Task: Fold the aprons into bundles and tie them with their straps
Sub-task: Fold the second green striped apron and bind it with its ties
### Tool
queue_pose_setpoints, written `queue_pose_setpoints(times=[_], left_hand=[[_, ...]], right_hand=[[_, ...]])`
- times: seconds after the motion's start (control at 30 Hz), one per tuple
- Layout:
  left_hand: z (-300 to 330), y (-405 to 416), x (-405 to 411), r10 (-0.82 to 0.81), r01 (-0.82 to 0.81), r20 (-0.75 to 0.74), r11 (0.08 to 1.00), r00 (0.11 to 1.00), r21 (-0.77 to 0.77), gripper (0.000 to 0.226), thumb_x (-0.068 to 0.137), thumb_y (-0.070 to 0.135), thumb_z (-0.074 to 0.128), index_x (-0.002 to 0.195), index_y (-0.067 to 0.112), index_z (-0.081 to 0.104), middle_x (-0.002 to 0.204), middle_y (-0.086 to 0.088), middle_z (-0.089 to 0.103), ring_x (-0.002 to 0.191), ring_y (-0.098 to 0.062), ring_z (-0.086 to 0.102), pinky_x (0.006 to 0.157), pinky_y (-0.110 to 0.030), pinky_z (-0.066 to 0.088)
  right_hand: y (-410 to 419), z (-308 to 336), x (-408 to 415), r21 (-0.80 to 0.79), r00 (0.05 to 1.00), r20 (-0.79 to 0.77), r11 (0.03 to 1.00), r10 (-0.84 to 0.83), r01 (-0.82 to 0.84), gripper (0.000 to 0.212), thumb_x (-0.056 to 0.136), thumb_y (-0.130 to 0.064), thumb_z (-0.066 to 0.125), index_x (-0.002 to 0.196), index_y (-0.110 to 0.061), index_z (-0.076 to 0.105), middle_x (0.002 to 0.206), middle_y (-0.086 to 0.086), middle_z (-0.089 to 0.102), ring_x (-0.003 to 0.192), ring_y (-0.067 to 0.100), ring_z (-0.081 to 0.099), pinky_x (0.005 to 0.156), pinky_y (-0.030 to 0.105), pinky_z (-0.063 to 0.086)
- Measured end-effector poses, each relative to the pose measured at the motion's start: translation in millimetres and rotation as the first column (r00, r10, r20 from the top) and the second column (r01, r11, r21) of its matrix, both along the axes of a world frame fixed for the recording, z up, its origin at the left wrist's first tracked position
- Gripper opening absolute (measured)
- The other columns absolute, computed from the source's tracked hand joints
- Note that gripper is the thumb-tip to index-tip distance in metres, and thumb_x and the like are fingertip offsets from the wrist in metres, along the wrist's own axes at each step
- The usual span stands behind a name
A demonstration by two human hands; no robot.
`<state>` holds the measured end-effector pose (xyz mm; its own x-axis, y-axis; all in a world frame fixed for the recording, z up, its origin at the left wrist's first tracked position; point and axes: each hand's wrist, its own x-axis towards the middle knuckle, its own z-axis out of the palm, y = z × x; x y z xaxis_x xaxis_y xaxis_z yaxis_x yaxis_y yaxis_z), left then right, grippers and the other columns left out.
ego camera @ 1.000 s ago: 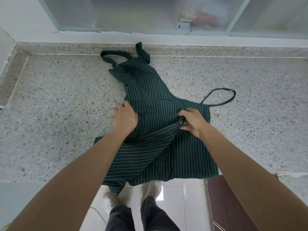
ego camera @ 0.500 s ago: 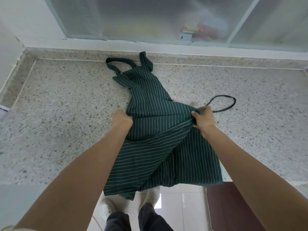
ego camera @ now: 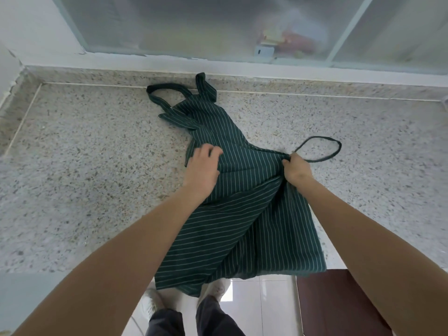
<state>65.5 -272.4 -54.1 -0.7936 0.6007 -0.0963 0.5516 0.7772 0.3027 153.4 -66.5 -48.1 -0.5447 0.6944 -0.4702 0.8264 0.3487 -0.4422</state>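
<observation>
A dark green apron (ego camera: 244,197) with thin white stripes lies lengthwise on the speckled stone counter (ego camera: 84,178), its hem hanging over the front edge. Its neck loop (ego camera: 167,89) lies at the back by the wall. A thin waist strap (ego camera: 322,150) curls in a loop to the right. My left hand (ego camera: 202,169) rests on the apron's left side edge, fingers relaxed on the cloth. My right hand (ego camera: 294,169) grips the apron's right corner where that strap joins, with the cloth bunched in its fingers.
A frosted window (ego camera: 218,25) runs along the back wall above the counter. A raised stone lip borders the counter's left side. Below the front edge are white floor tiles, my shoes (ego camera: 155,304) and a dark brown panel (ego camera: 339,304) at the right.
My right hand has pulled the apron's right corner outward to the right, toward the strap loop. My left hand has uncurled and slid onto the cloth at the left edge.
</observation>
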Motion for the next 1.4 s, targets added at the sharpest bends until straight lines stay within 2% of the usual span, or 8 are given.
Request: queue_pose_setpoints(times=[0.23, 0.4, 0.57, 0.7, 0.87, 1.17, 1.27, 1.4], left_hand=[[-14, 24, -4, 0.034, 0.02, 0.287, 0.983, 0.957, -0.184, 0.041, 0.099, 0.027, 0.04, 0.137, 0.012, 0.036, 0.135, -0.014, 0.04, 0.123, -0.032, 0.041, 0.099, -0.049, 0.039], [-10, 45, -3, 0.015, 0.095, 0.322, 0.942, 0.947, -0.322, 0.054, 0.097, 0.033, 0.048, 0.144, 0.025, 0.024, 0.142, -0.019, 0.029, 0.129, -0.037, 0.033, 0.102, -0.055, 0.032], [-13, 39, -9, 0.314, -0.316, -0.038, 0.946, 0.949, -0.073, 0.051, 0.091, 0.01, 0.052, 0.137, 0.007, 0.031, 0.136, -0.019, 0.034, 0.123, -0.032, 0.037, 0.097, -0.042, 0.037], [-17, 32, -26, 0.613, -0.62, 0.224, 0.783, 0.758, -0.044, 0.041, 0.096, 0.014, 0.047, 0.133, 0.0, 0.034, 0.135, -0.022, 0.041, 0.123, -0.034, 0.041, 0.097, -0.044, 0.037], [-15, 25, -40, 0.564, -0.645, 0.411, 0.76, 0.716, 0.08, 0.03, 0.096, 0.016, 0.051, 0.119, -0.002, 0.055, 0.116, -0.02, 0.061, 0.106, -0.031, 0.058, 0.083, -0.036, 0.046], [-4, 8, -56, 0.614, -0.78, 0.525, 0.601, 0.59, 0.175, 0.031, 0.09, 0.017, 0.061, 0.115, 0.005, 0.046, 0.12, -0.019, 0.054, 0.11, -0.031, 0.053, 0.082, -0.036, 0.043], [-3, 9, -57, 0.616, -0.797, 0.533, 0.565, 0.58, 0.214, 0.035, 0.084, 0.013, 0.068, 0.099, 0.012, 0.037, 0.11, -0.015, 0.055, 0.099, -0.028, 0.055, 0.072, -0.033, 0.04], [-4, 17, -54, 0.605, -0.829, 0.612, 0.536, 0.51, 0.16, 0.059, 0.079, 0.023, 0.075, 0.121, 0.005, 0.038, 0.124, -0.014, 0.052, 0.11, -0.03, 0.053, 0.089, -0.04, 0.046]], right_hand=[[26, -2, 2, -0.152, 0.993, -0.077, 0.986, -0.086, 0.073, 0.018, 0.096, -0.015, 0.05, 0.08, -0.007, 0.049, 0.091, 0.013, 0.053, 0.084, 0.024, 0.053, 0.078, 0.041, 0.056], [32, -6, -3, -0.112, 0.997, -0.053, 0.993, -0.053, 0.047, 0.023, 0.097, -0.011, 0.045, 0.117, -0.001, 0.05, 0.114, 0.023, 0.056, 0.104, 0.037, 0.059, 0.089, 0.047, 0.051], [36, -15, -6, -0.065, 0.998, -0.016, 0.996, -0.064, 0.063, 0.029, 0.096, -0.008, 0.045, 0.123, -0.001, 0.042, 0.119, 0.025, 0.054, 0.104, 0.038, 0.057, 0.088, 0.048, 0.051], [36, -20, -8, -0.002, 1.0, 0.008, 1.0, 0.002, -0.002, 0.037, 0.096, -0.01, 0.047, 0.133, -0.006, 0.043, 0.126, 0.02, 0.055, 0.113, 0.036, 0.054, 0.092, 0.042, 0.048], [38, -23, -9, 0.031, 0.999, 0.018, 0.999, 0.027, -0.027, 0.034, 0.095, -0.012, 0.05, 0.127, -0.003, 0.053, 0.12, 0.019, 0.059, 0.109, 0.032, 0.055, 0.078, 0.03, 0.042], [35, -13, 1, 0.312, 0.991, -0.009, 0.942, 0.135, -0.125, 0.031, 0.087, -0.031, 0.065, 0.108, -0.009, 0.066, 0.129, 0.014, 0.04, 0.124, 0.031, 0.032, 0.101, 0.039, 0.033], [39, -15, 0, 0.258, 0.984, -0.017, 0.951, 0.178, -0.168, 0.036, 0.087, -0.042, 0.062, 0.106, -0.011, 0.067, 0.124, 0.013, 0.049, 0.121, 0.031, 0.039, 0.106, 0.04, 0.032], [38, -18, -7, 0.103, 0.988, -0.018, 0.983, 0.156, -0.154, 0.034, 0.09, -0.051, 0.05, 0.089, -0.018, 0.057, 0.091, 0.008, 0.062, 0.114, 0.037, 0.052, 0.114, 0.047, 0.015]])
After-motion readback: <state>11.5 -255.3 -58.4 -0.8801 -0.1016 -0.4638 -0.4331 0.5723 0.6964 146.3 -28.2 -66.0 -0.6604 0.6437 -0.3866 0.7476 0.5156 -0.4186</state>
